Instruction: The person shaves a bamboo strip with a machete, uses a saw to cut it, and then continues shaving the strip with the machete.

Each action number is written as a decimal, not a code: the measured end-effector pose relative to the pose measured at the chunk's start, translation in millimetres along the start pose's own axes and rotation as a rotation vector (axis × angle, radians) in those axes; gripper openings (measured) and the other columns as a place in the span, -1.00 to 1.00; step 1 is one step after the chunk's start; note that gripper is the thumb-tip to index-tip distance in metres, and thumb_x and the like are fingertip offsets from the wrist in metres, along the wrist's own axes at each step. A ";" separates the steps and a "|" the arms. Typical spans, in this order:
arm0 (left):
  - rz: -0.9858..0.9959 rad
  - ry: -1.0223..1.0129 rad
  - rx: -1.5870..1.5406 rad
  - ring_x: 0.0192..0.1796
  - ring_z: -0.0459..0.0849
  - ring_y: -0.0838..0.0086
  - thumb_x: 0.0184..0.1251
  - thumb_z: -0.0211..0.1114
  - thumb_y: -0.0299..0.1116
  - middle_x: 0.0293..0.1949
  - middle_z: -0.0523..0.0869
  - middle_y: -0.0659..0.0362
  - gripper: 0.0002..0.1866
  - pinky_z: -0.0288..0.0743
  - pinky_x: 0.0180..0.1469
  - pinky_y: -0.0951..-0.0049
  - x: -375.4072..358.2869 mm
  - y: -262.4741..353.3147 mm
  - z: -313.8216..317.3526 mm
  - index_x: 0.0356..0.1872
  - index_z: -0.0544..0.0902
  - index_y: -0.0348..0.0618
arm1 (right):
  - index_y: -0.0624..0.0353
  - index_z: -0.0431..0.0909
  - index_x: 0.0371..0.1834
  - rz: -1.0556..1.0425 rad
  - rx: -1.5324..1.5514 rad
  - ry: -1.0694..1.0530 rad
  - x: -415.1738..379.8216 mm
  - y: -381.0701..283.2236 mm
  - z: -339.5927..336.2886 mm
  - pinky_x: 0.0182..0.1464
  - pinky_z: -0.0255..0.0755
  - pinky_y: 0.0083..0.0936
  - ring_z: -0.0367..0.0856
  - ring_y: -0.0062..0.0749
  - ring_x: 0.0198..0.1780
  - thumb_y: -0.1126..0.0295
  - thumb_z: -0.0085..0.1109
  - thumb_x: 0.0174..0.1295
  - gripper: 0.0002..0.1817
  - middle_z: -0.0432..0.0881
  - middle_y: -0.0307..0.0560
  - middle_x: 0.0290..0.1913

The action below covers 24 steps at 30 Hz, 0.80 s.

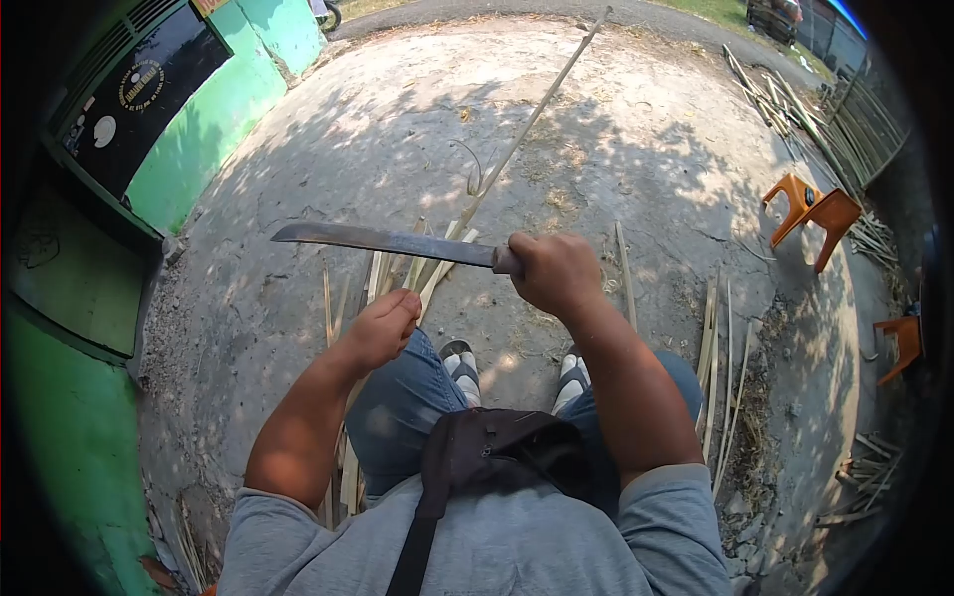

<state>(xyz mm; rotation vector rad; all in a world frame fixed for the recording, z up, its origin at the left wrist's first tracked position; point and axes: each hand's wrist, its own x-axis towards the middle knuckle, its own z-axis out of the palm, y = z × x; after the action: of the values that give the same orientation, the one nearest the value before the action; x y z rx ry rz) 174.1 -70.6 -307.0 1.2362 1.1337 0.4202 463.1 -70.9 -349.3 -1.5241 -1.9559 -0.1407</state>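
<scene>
My right hand [558, 275] is wrapped round the handle of a machete [383, 240], whose long blade points left, level across the view. Below the blade, my left hand [386, 326] is closed on the near end of a long bamboo strip [532, 124]. From there the strip runs away over the ground towards the road, with a thin curled shaving [473, 171] standing off it partway along. The blade overlaps the strip in this view. More pale split bamboo pieces [378, 273] lie on the ground behind my left hand.
Bamboo strips [711, 348] lie on the ground to my right. Orange plastic stools [810, 214] stand farther right, near a pile of bamboo poles [780, 104]. A green wall [75, 437] runs along the left side. A parked vehicle [774, 18] is at the far right.
</scene>
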 end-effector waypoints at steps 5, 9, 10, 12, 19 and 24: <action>0.055 0.005 0.039 -0.50 0.22 0.71 0.80 -0.01 -0.14 -0.51 0.31 0.44 -0.65 0.15 -0.46 0.57 -7.4 -7.8 -8.4 -0.28 0.48 -0.05 | -0.06 0.70 -0.33 0.241 -0.060 0.005 7.1 37.0 -10.9 -0.23 0.62 0.00 0.76 0.10 -0.34 0.16 0.30 0.30 -0.84 0.74 -0.03 -0.43; 0.115 0.034 0.157 -0.47 0.25 0.71 0.80 -0.01 -0.14 -0.50 0.35 0.42 -0.64 0.19 -0.43 0.55 -2.8 -13.9 -15.7 -0.27 0.52 -0.09 | -0.06 0.68 -0.35 0.189 -0.053 0.013 5.8 29.5 -16.2 -0.27 0.60 0.01 0.76 0.10 -0.34 0.15 0.30 0.31 -0.83 0.72 -0.01 -0.46; 0.131 0.040 0.171 -0.46 0.27 0.70 0.80 -0.01 -0.14 -0.50 0.37 0.41 -0.63 0.21 -0.42 0.54 -2.1 -13.0 -16.6 -0.27 0.53 -0.10 | -0.06 0.68 -0.35 0.157 -0.038 0.006 5.0 26.4 -14.9 -0.27 0.60 0.01 0.76 0.09 -0.34 0.14 0.29 0.31 -0.82 0.72 -0.01 -0.47; 0.208 0.059 0.258 -0.48 0.26 0.71 0.80 -0.01 -0.14 -0.50 0.36 0.42 -0.64 0.19 -0.44 0.55 0.3 -17.2 -15.9 -0.26 0.52 -0.09 | -0.06 0.67 -0.36 0.094 -0.035 -0.005 1.1 20.6 -11.0 -0.28 0.59 0.01 0.76 0.09 -0.35 0.14 0.29 0.31 -0.81 0.70 0.00 -0.48; 0.215 0.107 0.356 -0.45 0.32 0.67 0.79 0.00 -0.13 -0.49 0.41 0.38 -0.63 0.25 -0.41 0.51 -9.4 -24.5 -31.2 -0.26 0.54 -0.13 | -0.01 0.62 -0.36 0.195 -0.072 0.046 6.9 48.4 -17.0 -0.32 0.58 0.05 0.73 0.15 -0.37 0.19 0.35 0.22 -0.83 0.71 0.04 -0.44; 0.156 0.085 0.227 -0.41 0.37 0.63 0.78 0.01 -0.14 -0.48 0.46 0.35 -0.62 0.32 -0.35 0.47 -6.4 -24.6 -28.7 -0.25 0.56 -0.17 | -0.02 0.63 -0.39 0.113 -0.022 0.030 3.4 21.5 -9.8 -0.29 0.57 -0.01 0.74 0.10 -0.38 0.13 0.31 0.29 -0.79 0.70 0.01 -0.48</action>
<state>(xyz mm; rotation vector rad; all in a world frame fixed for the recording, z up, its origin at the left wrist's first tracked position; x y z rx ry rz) 139.5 -69.0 -323.4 1.5241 1.1852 0.4739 486.2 -65.6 -346.1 -1.6333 -1.8451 -0.1359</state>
